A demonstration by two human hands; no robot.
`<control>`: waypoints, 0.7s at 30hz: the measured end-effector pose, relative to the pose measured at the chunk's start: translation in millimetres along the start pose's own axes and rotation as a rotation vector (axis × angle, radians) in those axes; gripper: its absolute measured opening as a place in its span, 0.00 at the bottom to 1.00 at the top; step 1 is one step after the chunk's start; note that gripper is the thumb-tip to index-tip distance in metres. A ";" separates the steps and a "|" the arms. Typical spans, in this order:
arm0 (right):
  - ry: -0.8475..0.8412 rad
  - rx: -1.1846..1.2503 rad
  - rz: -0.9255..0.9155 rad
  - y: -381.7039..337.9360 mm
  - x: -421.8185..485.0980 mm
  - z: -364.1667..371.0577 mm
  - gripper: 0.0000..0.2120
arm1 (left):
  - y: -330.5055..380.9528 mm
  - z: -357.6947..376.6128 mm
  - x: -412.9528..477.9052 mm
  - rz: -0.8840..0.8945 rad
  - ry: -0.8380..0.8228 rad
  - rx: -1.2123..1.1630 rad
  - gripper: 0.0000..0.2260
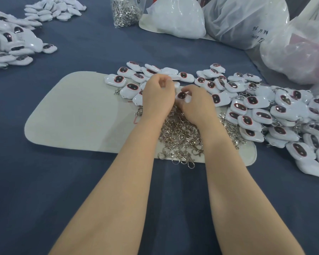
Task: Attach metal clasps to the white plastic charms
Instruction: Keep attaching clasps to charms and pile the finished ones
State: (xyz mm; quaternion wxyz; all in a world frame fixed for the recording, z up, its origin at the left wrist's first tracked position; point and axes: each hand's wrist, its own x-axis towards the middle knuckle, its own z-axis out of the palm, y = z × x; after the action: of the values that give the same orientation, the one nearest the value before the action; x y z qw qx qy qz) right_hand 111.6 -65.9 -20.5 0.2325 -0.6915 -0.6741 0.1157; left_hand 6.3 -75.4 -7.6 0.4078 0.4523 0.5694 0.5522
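A white charm (pixel 182 95) with a dark oval face sits in the right hand (pixel 197 104), pinched at its edges by the curled fingers (pixel 188 92), just above the near edge of the charm heap (pixel 265 115). The left hand (pixel 157 94) is close beside it, its fingers bunched together at the tips; whether they pinch a clasp cannot be told. This looks like the joining step, a clasp about to meet the charm's small loop, which calls for lining up the hook opening with care. Loose metal clasps (pixel 180 131) lie in a tangle under both wrists on a cream pad (pixel 77 111). The pad rests on a counter (pixel 81 190) covered in blue cloth. Further off are more white pieces (pixel 13 45) at the left, a clear bag of clasps (pixel 124 11), and plastic sacks (pixel 243 19).
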 end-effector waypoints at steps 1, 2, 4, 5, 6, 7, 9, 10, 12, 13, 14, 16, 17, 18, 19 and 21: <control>0.033 0.014 0.017 1.0 0.6 -0.8 0.20 | -0.1 -0.1 -0.6 0.000 0.003 0.002 0.05; 0.066 0.040 0.029 1.3 0.1 -1.4 0.19 | 0.2 -0.3 -1.6 0.000 0.005 0.009 0.05; 0.150 0.209 0.016 -0.9 -1.4 -3.7 0.19 | 1.5 -1.3 -3.7 0.010 0.005 0.018 0.04; 0.196 0.336 -0.004 -3.8 -2.1 -6.6 0.20 | 2.6 -1.9 -4.4 0.015 0.004 0.006 0.03; 0.222 0.455 -0.032 -7.6 -3.5 -9.8 0.20 | 3.7 -2.5 -4.7 0.012 -0.001 -0.016 0.05; 0.216 0.547 -0.072 -11.8 -5.4 -12.6 0.21 | 4.4 -3.5 -4.9 0.001 -0.008 -0.044 0.08; 0.139 0.664 -0.158 -18.3 -8.3 -13.7 0.21 | 5.7 -4.9 -4.9 -0.031 -0.030 -0.132 0.11; 0.089 0.693 -0.181 -20.2 -9.3 -13.1 0.23 | 6.6 -5.0 -5.2 -0.045 -0.030 -0.180 0.10; 0.035 0.692 -0.166 -22.4 -9.9 -11.7 0.27 | 7.8 -6.3 -3.6 -0.089 0.026 -0.267 0.07; 0.043 0.654 -0.130 -22.6 -9.9 -12.2 0.27 | 8.2 -7.9 -1.9 -0.121 0.071 -0.342 0.07; 0.065 0.580 -0.082 -22.1 -9.3 -13.5 0.27 | 8.9 -10.1 -0.1 -0.156 0.112 -0.435 0.07; 0.059 0.309 0.001 -18.3 -8.0 -16.1 0.22 | 8.8 -14.5 3.6 -0.195 0.172 -0.569 0.08; 0.001 0.164 0.029 -17.0 -8.6 -15.8 0.21 | 8.5 -16.3 4.2 -0.203 0.188 -0.599 0.09; -0.075 0.052 0.048 -16.7 -10.0 -14.4 0.20 | 8.0 -17.1 4.2 -0.207 0.191 -0.625 0.10; -0.136 -0.019 0.053 -17.8 -11.6 -12.7 0.19 | 7.2 -17.1 3.6 -0.209 0.184 -0.645 0.10; -0.166 -0.063 0.031 -23.2 -13.6 -9.6 0.14 | 6.2 -15.8 2.5 -0.215 0.165 -0.665 0.12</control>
State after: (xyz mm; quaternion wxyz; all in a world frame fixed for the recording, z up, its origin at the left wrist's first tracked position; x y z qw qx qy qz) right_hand 94.9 -81.3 -3.3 0.1521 -0.6968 -0.6836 0.1547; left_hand -9.2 -77.3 -0.5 0.5411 0.1861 0.4338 0.6959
